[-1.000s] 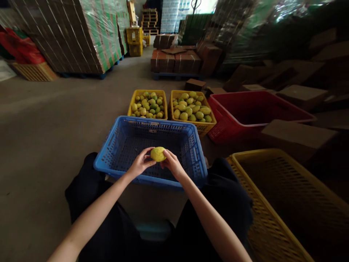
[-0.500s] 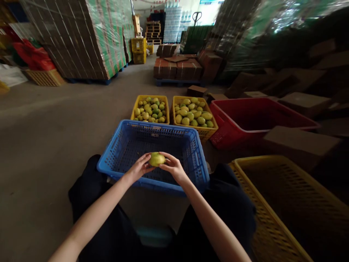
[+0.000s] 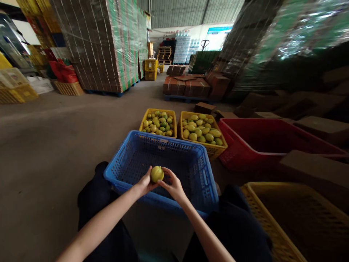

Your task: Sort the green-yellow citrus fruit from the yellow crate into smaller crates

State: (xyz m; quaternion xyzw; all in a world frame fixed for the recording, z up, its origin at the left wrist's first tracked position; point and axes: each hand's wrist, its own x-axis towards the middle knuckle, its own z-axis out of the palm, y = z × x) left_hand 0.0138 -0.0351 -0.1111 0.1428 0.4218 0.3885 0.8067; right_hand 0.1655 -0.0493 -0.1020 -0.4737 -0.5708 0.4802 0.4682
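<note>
A yellow-green fruit (image 3: 157,174) is held between both hands over the near part of an empty blue crate (image 3: 196,160). My left hand (image 3: 144,184) grips its left side and my right hand (image 3: 173,186) holds its right side with the fingertips. Beyond the blue crate stand two yellow crates full of the same fruit, one on the left (image 3: 143,125) and one on the right (image 3: 215,149). My knees in dark trousers flank the blue crate.
A red crate (image 3: 237,160) sits right of the fruit crates, and a yellow crate (image 3: 261,214) lies at my near right. Cardboard boxes pile up at the right. Tall wrapped pallets of boxes (image 3: 103,43) stand at the back left, across open concrete floor.
The head has tilted up, so everything sits lower in view. The fruit has been turned between my hands and now shows a rounder end.
</note>
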